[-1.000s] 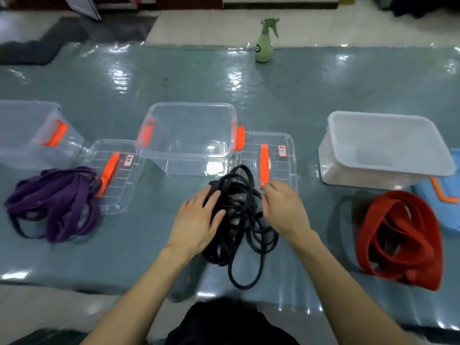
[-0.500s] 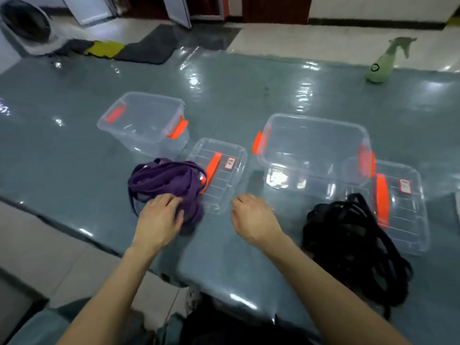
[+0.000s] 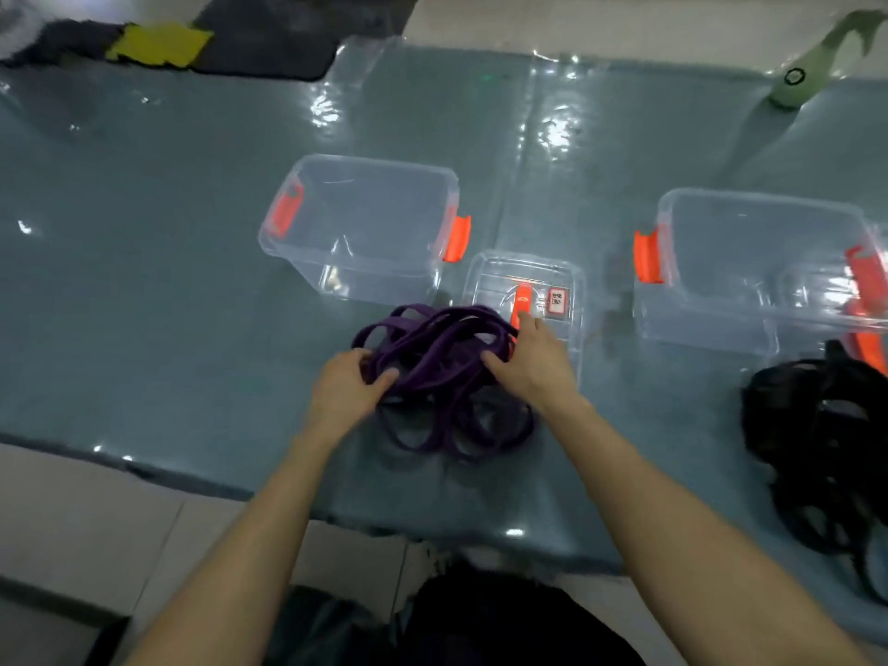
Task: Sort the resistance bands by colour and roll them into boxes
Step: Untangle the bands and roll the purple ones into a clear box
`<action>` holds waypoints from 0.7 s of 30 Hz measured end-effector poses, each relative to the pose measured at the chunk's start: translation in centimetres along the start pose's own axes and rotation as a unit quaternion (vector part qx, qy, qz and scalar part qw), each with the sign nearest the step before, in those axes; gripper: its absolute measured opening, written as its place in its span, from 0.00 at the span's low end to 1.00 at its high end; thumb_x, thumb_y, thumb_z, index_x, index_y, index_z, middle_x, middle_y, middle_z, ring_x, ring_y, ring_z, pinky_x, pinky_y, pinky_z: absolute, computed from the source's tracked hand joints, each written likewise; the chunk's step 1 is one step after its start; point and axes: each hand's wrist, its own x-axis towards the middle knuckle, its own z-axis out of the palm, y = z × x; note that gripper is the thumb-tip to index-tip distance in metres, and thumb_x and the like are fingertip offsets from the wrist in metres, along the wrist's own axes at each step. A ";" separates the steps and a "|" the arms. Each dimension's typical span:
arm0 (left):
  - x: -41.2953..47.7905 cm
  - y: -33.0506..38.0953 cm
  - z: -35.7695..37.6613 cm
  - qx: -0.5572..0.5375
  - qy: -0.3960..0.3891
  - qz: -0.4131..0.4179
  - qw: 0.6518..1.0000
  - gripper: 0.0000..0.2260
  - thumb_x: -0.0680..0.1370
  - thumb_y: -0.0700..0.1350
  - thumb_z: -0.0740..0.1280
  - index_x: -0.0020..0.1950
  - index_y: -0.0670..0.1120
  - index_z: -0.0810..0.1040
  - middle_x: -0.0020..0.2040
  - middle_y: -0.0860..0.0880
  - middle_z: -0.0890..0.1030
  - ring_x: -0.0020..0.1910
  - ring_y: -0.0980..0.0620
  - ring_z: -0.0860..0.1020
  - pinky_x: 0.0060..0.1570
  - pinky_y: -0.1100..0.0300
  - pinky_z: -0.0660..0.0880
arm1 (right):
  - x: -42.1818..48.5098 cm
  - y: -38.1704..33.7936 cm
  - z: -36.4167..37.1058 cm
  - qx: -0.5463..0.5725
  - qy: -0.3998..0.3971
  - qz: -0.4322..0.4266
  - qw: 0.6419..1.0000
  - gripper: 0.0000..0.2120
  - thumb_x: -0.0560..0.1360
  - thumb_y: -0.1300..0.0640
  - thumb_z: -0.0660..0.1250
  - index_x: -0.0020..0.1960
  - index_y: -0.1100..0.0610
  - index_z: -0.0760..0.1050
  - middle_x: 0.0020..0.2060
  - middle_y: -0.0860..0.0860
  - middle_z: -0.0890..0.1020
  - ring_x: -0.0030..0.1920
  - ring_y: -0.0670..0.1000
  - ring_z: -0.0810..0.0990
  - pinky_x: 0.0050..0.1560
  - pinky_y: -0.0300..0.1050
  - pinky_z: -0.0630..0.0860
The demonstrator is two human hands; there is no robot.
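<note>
A tangled heap of purple resistance bands (image 3: 442, 372) lies on the grey-blue mat in front of me. My left hand (image 3: 343, 389) grips its left side and my right hand (image 3: 526, 360) grips its right side. Just behind the heap stands an open clear box with orange latches (image 3: 358, 223), nothing inside it. Its clear lid (image 3: 557, 286) lies flat beside it, partly under my right hand. A pile of black bands (image 3: 826, 449) rests at the right, in front of a second clear box (image 3: 764, 262).
The mat's near edge (image 3: 240, 492) runs just under my forearms, with tiled floor below. A green spray bottle (image 3: 812, 64) stands at the far right. Dark floor mats and a yellow cloth (image 3: 158, 43) lie beyond the far left corner.
My view and both hands have shifted left from the black bands to the purple heap. The left hand took hold first; now the right hand grips it too.
</note>
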 end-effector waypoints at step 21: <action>0.0 10.0 -10.4 -0.092 -0.062 0.281 0.953 0.06 0.84 0.41 0.73 0.61 0.45 0.82 0.54 0.50 0.84 0.55 0.53 0.81 0.65 0.52 0.78 | -2.1 -0.8 -3.2 0.073 0.050 -0.159 0.983 0.38 0.71 0.36 0.78 0.74 0.52 0.72 0.64 0.50 0.77 0.64 0.54 0.77 0.68 0.57 0.76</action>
